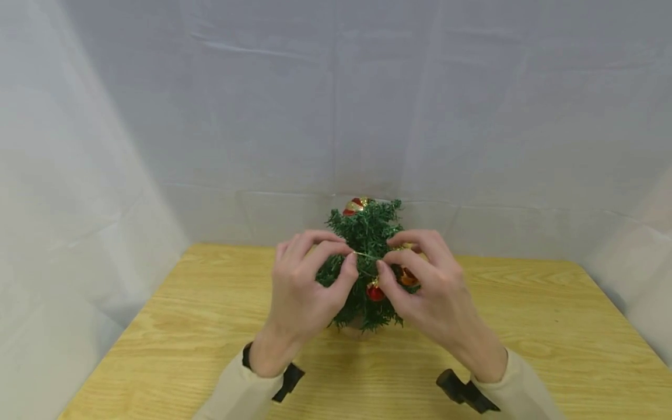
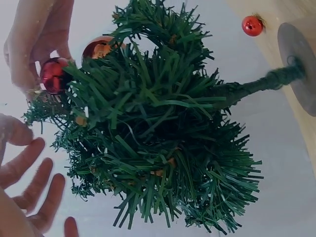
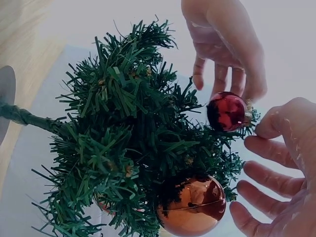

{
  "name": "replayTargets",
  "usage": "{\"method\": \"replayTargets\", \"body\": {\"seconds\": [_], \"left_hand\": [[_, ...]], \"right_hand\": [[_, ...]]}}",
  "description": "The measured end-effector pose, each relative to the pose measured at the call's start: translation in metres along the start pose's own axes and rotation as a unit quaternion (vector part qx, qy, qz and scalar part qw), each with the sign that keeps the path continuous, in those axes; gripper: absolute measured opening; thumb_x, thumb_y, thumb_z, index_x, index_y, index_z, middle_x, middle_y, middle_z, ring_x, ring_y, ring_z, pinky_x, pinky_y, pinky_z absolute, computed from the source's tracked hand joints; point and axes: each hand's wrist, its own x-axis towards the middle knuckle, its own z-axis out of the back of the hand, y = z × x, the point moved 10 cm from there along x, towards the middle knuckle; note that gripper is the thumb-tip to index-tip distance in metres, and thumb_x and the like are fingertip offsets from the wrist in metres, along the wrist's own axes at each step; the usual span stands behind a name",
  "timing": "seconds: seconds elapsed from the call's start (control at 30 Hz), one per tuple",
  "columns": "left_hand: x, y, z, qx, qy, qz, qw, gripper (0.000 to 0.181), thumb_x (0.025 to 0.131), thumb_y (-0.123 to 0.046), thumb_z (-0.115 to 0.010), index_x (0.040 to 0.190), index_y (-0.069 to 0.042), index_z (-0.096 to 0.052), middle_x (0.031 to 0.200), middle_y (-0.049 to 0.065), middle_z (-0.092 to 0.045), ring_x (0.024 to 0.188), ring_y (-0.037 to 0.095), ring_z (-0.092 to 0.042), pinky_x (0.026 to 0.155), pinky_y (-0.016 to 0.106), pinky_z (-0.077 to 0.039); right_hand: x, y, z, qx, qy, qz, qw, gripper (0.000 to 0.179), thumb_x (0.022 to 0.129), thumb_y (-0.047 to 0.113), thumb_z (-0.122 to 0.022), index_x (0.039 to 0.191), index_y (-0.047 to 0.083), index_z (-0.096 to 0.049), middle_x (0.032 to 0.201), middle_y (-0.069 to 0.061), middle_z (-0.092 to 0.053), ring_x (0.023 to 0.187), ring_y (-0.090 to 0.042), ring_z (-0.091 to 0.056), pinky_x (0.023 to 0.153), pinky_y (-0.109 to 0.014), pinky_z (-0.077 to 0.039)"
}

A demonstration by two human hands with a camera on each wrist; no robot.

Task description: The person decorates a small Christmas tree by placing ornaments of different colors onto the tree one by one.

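A small green artificial Christmas tree [image 1: 367, 233] stands upright between both hands. My left hand [image 1: 307, 280] pinches one end of a thin gold string [image 1: 363, 255] between thumb and index finger. On the other side, my right hand [image 1: 430, 289] pinches the same string, which runs short and taut across the gap. Just below the string is a small shiny red ball ornament [image 1: 375, 291], seen close against the branches in the right wrist view. A larger copper-orange ball [image 3: 192, 205] hangs in the tree beside my right hand. Near the treetop sits a red-and-gold striped ornament [image 1: 356, 206].
The tree's round base [image 2: 296, 69] rests on a light wooden table [image 1: 210, 326]. Another small red ball [image 2: 252, 25] shows near that base in the left wrist view. White sheeting [image 1: 262, 116] hangs behind the table and along both sides.
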Motion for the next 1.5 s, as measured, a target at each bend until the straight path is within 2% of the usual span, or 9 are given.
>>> {"method": "replayTargets", "body": {"seconds": [0.2,0.43,0.63,0.77,0.97,1.07,1.17,1.37,1.5], "left_hand": [[-0.002,0.006,-0.005,0.009,0.031,0.036,0.9988,0.004,0.085,-0.012,-0.076,0.087,-0.016,-0.075,0.103,0.003,-0.071,0.097,0.024,-0.067,0.087,0.049,-0.044],[-0.004,0.008,-0.009,0.009,0.064,0.056,0.9964,0.005,0.085,-0.014,-0.076,0.081,-0.016,-0.073,0.107,0.002,-0.072,0.102,0.025,-0.067,0.09,0.054,-0.045],[-0.005,0.011,-0.011,0.006,0.1,0.073,0.9923,0.009,0.082,-0.014,-0.076,0.076,-0.019,-0.071,0.111,0.002,-0.072,0.108,0.025,-0.065,0.09,0.053,-0.042],[-0.006,0.011,-0.014,0.026,0.119,0.065,0.9904,0.01,0.082,-0.016,-0.076,0.076,-0.021,-0.07,0.113,0.002,-0.071,0.109,0.026,-0.065,0.089,0.053,-0.042],[-0.007,0.011,-0.018,0.041,0.126,0.052,0.9899,0.007,0.084,-0.018,-0.076,0.08,-0.02,-0.072,0.114,0.002,-0.071,0.109,0.025,-0.065,0.09,0.054,-0.044],[-0.008,0.014,-0.019,0.027,0.131,0.057,0.9894,0.004,0.086,-0.018,-0.076,0.084,-0.02,-0.073,0.115,0.002,-0.07,0.109,0.024,-0.065,0.089,0.053,-0.045],[-0.01,0.018,-0.017,0.003,0.141,0.058,0.9883,0.004,0.089,-0.019,-0.076,0.092,-0.018,-0.075,0.118,0.003,-0.069,0.112,0.024,-0.064,0.092,0.051,-0.048],[-0.012,0.038,-0.005,-0.024,0.133,0.057,0.9891,0.023,0.09,-0.014,-0.076,0.113,-0.011,-0.075,0.125,0.007,-0.067,0.119,0.025,-0.062,0.098,0.046,-0.053],[-0.014,0.056,-0.002,-0.034,0.137,0.054,0.9886,0.036,0.091,-0.013,-0.075,0.128,-0.013,-0.07,0.133,0.007,-0.063,0.126,0.026,-0.06,0.102,0.048,-0.052]], "right_hand": [[-0.001,-0.003,-0.004,0.003,0.019,-0.007,0.9998,0.006,0.088,0.011,-0.072,0.082,0.009,-0.074,0.111,-0.013,-0.068,0.103,-0.03,-0.059,0.08,-0.038,-0.054],[-0.004,-0.002,-0.008,-0.008,0.048,-0.01,0.9988,0.005,0.085,0.01,-0.073,0.08,0.011,-0.073,0.116,-0.012,-0.066,0.107,-0.03,-0.056,0.077,-0.038,-0.051],[-0.008,-0.002,-0.011,-0.018,0.073,-0.015,0.9971,0.005,0.083,0.011,-0.073,0.079,0.014,-0.072,0.121,-0.013,-0.065,0.117,-0.033,-0.054,0.089,-0.045,-0.05],[-0.01,-0.003,-0.013,-0.024,0.084,-0.018,0.996,0.006,0.083,0.011,-0.074,0.079,0.014,-0.071,0.124,-0.014,-0.064,0.121,-0.034,-0.053,0.097,-0.049,-0.049],[-0.01,-0.003,-0.015,-0.039,0.089,-0.02,0.9951,0.006,0.082,0.011,-0.077,0.081,0.015,-0.072,0.125,-0.014,-0.063,0.12,-0.035,-0.053,0.095,-0.049,-0.049],[-0.011,-0.003,-0.014,-0.031,0.081,-0.018,0.9961,0.006,0.083,0.013,-0.078,0.083,0.014,-0.072,0.125,-0.014,-0.063,0.119,-0.035,-0.053,0.092,-0.048,-0.049],[-0.012,-0.005,-0.006,-0.006,0.059,-0.012,0.9982,0.009,0.091,0.021,-0.074,0.088,0.013,-0.073,0.125,-0.016,-0.063,0.115,-0.033,-0.055,0.089,-0.045,-0.048],[-0.016,-0.02,0.029,0.01,-0.017,0.01,0.9998,0.031,0.101,0.031,-0.058,0.095,0.005,-0.074,0.119,-0.019,-0.066,0.096,-0.027,-0.061,0.074,-0.021,-0.044],[-0.023,-0.043,0.048,-0.004,-0.029,-0.002,0.9996,0.04,0.102,0.037,-0.056,0.096,0.002,-0.075,0.114,-0.019,-0.068,0.099,-0.031,-0.063,0.077,-0.02,-0.041]]}}
